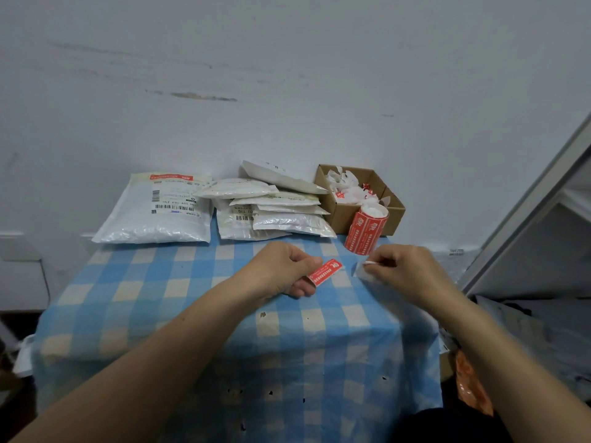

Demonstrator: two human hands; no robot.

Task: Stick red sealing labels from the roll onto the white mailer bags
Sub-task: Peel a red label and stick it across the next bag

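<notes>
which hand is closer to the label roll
Right. The right hand, pinching backing paper, is just in front of the label roll; the left hand, pinching a red label, is farther off to its left.

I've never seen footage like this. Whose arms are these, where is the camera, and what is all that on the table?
No machine here: these are a person's bare arms, filmed by one camera worn on their head, looking down. The left hand pinches a red label; the right hand pinches a white scrap, probably its backing. On the blue checked tablecloth lie white mailer bags, a roll of red labels and a cardboard box of crumpled paper. The big bag at left already carries a label.
</notes>
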